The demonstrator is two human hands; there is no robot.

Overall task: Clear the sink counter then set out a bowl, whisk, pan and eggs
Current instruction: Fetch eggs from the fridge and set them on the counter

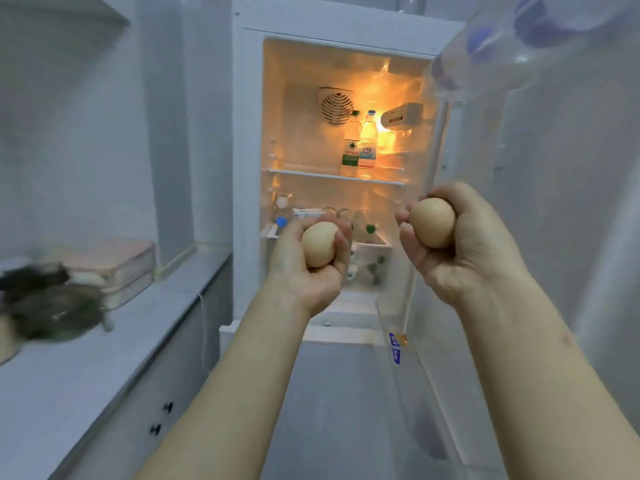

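While both arms are raised before the open fridge (247, 168), eggs: left egg (319, 244) and right egg (433, 222), held in the air, apart.
Left hand (301, 277): fingers curled round the left egg.
Right hand (476, 251): curled round the right egg, slightly higher.
Fridge inside: lit; two bottles (360, 147) upright on the upper shelf.
Door (571, 202): open, at right.
Bench (86, 368): left, carrying stacked boxes (117, 268) and blurred dark things.

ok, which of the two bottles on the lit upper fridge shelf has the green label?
The left bottle: green label, green cap. The right bottle beside it has a blue label.
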